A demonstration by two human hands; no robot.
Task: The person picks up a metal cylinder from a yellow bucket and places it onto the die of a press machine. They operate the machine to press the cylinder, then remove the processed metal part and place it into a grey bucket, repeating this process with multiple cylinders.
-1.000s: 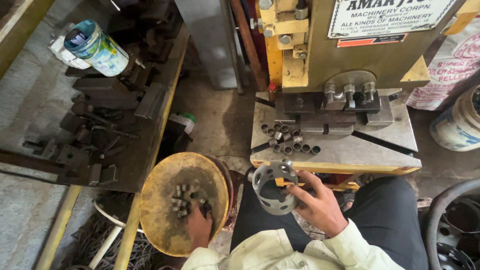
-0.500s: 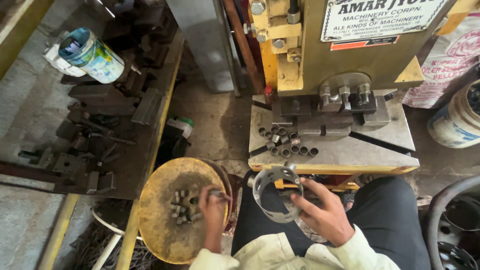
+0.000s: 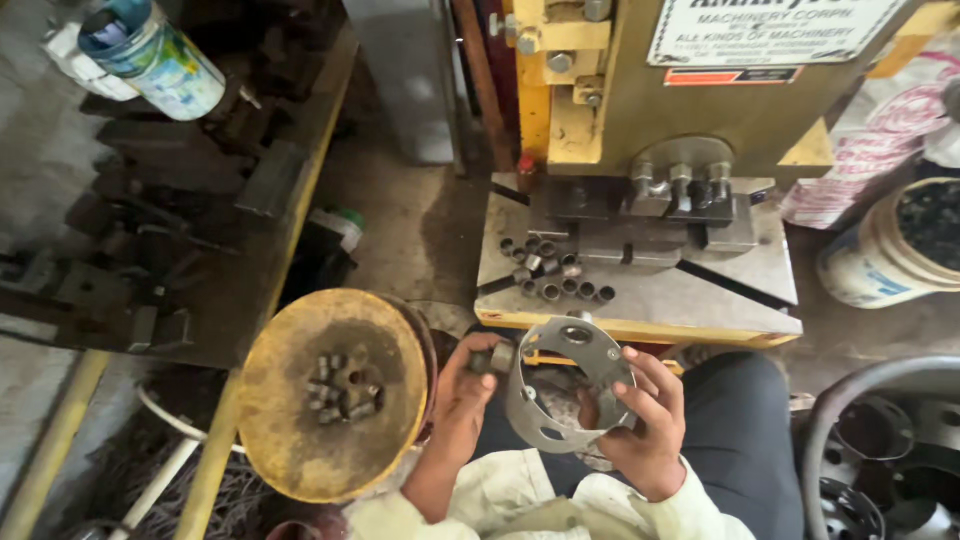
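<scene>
The right hand (image 3: 645, 425) grips a grey metal ring bracket (image 3: 565, 385) by its right rim, fingers curled over it. The left hand (image 3: 465, 390) pinches 1 small steel bush (image 3: 500, 357) against the bracket's upper left edge, beside the rusty round tray (image 3: 300, 450).

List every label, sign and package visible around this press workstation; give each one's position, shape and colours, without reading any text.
White rectangular nameplate with dark lettering: top, on the yellow machine front.
Small red-orange rectangular label strip: directly below the nameplate.
Cylindrical tin with blue, white and green wrapper: top left, lying tilted on the dark bench.
White printed bucket: right, beside the machine table.
</scene>
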